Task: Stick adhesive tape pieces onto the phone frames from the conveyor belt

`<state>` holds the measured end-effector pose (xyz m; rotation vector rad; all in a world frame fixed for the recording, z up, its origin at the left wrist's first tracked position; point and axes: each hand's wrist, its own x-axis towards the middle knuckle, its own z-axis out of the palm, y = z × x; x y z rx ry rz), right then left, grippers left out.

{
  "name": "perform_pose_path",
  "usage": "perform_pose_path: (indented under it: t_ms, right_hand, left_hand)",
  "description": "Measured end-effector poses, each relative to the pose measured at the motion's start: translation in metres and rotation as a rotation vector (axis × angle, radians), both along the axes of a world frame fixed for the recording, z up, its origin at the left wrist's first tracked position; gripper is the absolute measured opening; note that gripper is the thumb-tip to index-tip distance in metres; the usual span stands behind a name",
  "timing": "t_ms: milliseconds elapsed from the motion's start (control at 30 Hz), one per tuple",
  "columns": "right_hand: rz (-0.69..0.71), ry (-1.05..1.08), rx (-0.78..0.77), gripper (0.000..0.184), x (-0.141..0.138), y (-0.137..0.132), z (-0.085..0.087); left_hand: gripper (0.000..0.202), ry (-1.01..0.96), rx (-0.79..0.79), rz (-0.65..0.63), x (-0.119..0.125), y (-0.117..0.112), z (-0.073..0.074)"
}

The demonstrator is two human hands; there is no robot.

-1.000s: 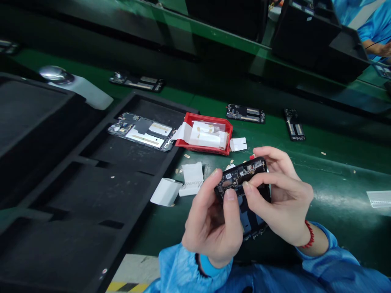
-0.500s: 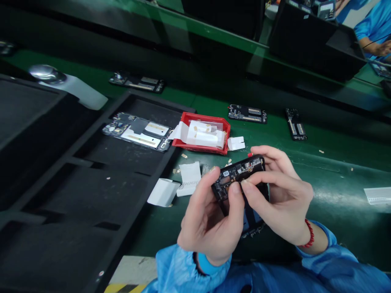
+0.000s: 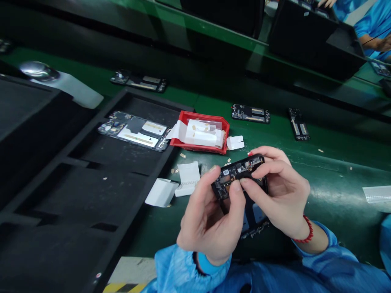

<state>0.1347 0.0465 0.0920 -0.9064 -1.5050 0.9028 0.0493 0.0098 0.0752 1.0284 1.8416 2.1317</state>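
An opened phone body [image 3: 227,173] with a bare circuit board at its upper end is held tilted between my two hands. My left hand [image 3: 214,219] grips its left edge, with the thumb tip pressing on the board. My right hand [image 3: 277,195] wraps the right side, its thumb tip beside the left thumb on the board and its index finger bent above it. Whether a small part lies under the thumbs is hidden. Beyond the phone stands a red bin [image 3: 200,149] with white backing paper [image 3: 201,136] in it.
A black foam tray [image 3: 70,195] at left carries another phone body [image 3: 134,132]. More phone bodies [image 3: 251,113] lie along the back. Paper scraps [image 3: 187,177] and small tan stickers lie near the bin. A co-worker's blue sleeve [image 3: 372,26] shows at upper right.
My right index finger has lifted off the board and slid a little to the right. The thumbs stay pressed close together; the phone is nearly still.
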Motion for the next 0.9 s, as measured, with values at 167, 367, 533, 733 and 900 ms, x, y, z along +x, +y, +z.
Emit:
perform_pose_path:
  t_ms: [167, 367, 533, 733, 900]
  right_hand:
    - [0.063, 0.086, -0.087, 0.021, -0.004, 0.004, -0.018]
    - [0.418, -0.004, -0.381, 0.066, 0.016, -0.013, -0.042]
    - [-0.029, -0.192, -0.255, 0.066, 0.069, 0.079, -0.051]
    - [-0.339, -0.43, -0.274, 0.038, 0.165, 0.213, -0.071]
    - [-0.237, -0.71, -0.314, 0.036, 0.193, 0.229, -0.102]
  left_hand:
    - [0.031, -0.067, -0.145, -0.002, -0.006, 0.006, -0.007]
    - [0.046, -0.282, -0.108, 0.031, -0.029, 0.021, -0.024]
    - [0.056, -0.425, 0.016, -0.348, -0.033, 0.023, -0.038]
    - [0.039, -0.337, 0.023, -0.326, -0.034, 0.022, -0.044]
    - [0.029, -0.251, 0.013, -0.337, -0.031, 0.023, -0.047]
